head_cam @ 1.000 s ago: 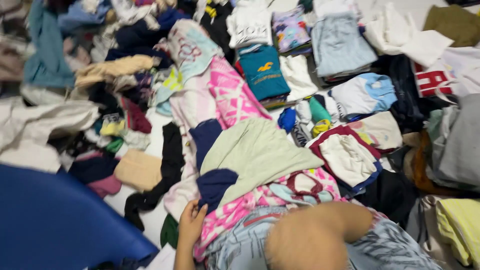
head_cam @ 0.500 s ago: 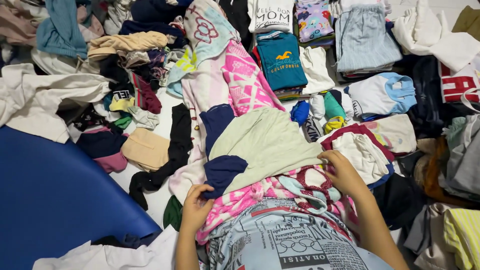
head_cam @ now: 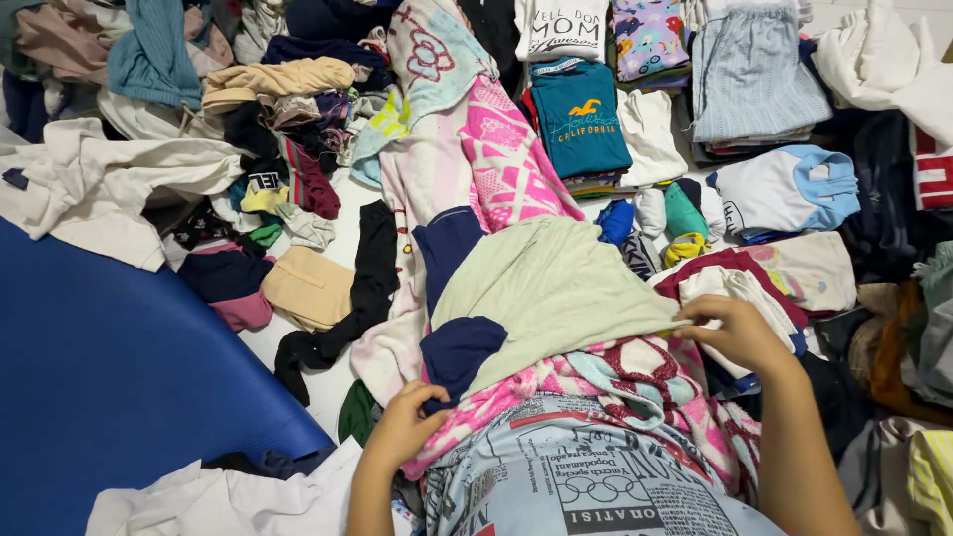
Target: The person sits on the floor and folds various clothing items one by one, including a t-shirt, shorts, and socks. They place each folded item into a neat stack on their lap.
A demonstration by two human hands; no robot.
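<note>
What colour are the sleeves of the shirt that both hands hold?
Navy blue, on a pale green shirt; the left hand pinches one sleeve. Head view.

Both hands, left hand (head_cam: 405, 429) and right hand (head_cam: 737, 335), pinch a pale green shirt (head_cam: 551, 288) with navy sleeves amid clothes.

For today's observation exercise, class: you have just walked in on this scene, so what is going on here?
A person sits among heaps of clothes on the floor. The left hand pinches the navy sleeve of a pale green shirt, and the right hand holds that shirt's other edge. The shirt lies spread over a pink patterned cloth. Folded stacks, including a teal shirt, sit beyond; a blue mat lies at the left.
</note>
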